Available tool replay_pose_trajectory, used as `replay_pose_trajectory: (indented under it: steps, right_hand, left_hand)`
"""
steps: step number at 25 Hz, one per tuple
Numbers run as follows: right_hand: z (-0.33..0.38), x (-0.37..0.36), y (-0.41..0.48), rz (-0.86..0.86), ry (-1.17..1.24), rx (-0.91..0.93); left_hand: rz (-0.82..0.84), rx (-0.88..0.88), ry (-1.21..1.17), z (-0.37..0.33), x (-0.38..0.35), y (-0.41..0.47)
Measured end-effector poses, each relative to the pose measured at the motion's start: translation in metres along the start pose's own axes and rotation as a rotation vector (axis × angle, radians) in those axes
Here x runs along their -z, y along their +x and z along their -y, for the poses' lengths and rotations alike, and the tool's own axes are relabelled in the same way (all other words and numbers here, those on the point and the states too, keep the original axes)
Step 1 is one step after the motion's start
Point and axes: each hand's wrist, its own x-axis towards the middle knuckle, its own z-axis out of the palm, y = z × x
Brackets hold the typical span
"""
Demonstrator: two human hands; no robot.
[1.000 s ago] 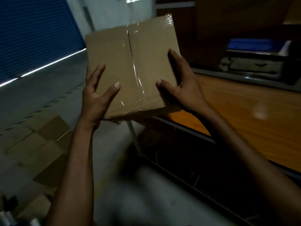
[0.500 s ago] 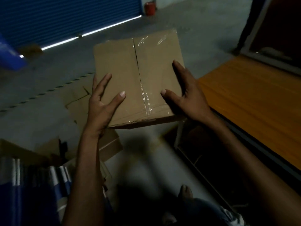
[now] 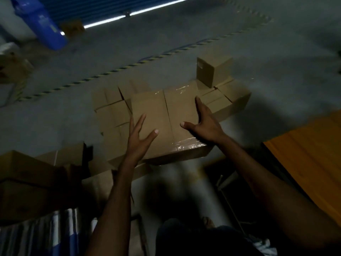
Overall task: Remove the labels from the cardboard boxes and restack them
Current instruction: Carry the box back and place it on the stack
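The grey concrete floor (image 3: 184, 43) fills most of the view. At its far edge there is a blue shutter (image 3: 88, 8), with a thin line of light under it. On the right stands an orange wooden table (image 3: 313, 154), and only its corner is in view.

Many cardboard boxes (image 3: 112, 111) lie close together in a row on the floor, in the middle of the view. In front of this row, the person holds one flat cardboard box (image 3: 153, 115) between both hands, with its top face turned up. I cannot tell whether it already touches the boxes under it. At the left there is a larger dark box (image 3: 27, 172), very badly lit.

A small upright box (image 3: 214, 72) stands on the right end of the row. A blurred blue object (image 3: 42, 24) is in the far left corner. A striped rope (image 3: 129, 66) runs across the floor behind the boxes.

The left hand (image 3: 140, 141) is at the left side of the flat box, fingers straight and spread wide, thumb lying on the top face. The right hand (image 3: 204, 124) is at the right side, fingers straight along the edge, thumb stretched across the top.

Clear tape (image 3: 188, 145) shines along the near edge of the flat box. A pale label (image 3: 200, 65) is on the left face of the upright box, too small to read.
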Motion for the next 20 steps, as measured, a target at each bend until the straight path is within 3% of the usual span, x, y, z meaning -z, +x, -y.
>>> replay_pose_trajectory:
  steps: [7, 13, 20]
  right_hand:
    - [-0.049, -0.053, 0.155, 0.136, -0.117, -0.127]
    - [-0.082, -0.105, 0.276, 0.191, -0.137, -0.215]
    - [-0.154, -0.180, 0.366, 0.365, -0.252, -0.318]
  left_hand:
    - [0.091, 0.170, 0.090, 0.075, -0.031, 0.161]
    - [0.161, 0.134, 0.129, 0.150, -0.058, 0.270]
    - [0.182, 0.425, 0.114, 0.244, -0.121, 0.333]
